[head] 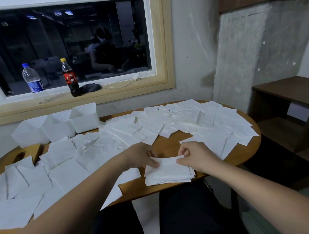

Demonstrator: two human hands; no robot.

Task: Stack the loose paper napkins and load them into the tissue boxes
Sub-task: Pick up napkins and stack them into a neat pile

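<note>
Left hand and right hand pinch the top napkin — white stack slightly fanned

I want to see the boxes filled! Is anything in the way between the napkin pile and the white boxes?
Nothing tall. Only loose napkins lie flat between the stack and the white boxes; a lifted stack would probably clear them.

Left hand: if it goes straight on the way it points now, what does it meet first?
Likely the right hand, which pinches the other edge of the napkin that the left hand holds; depth is unclear.
</note>
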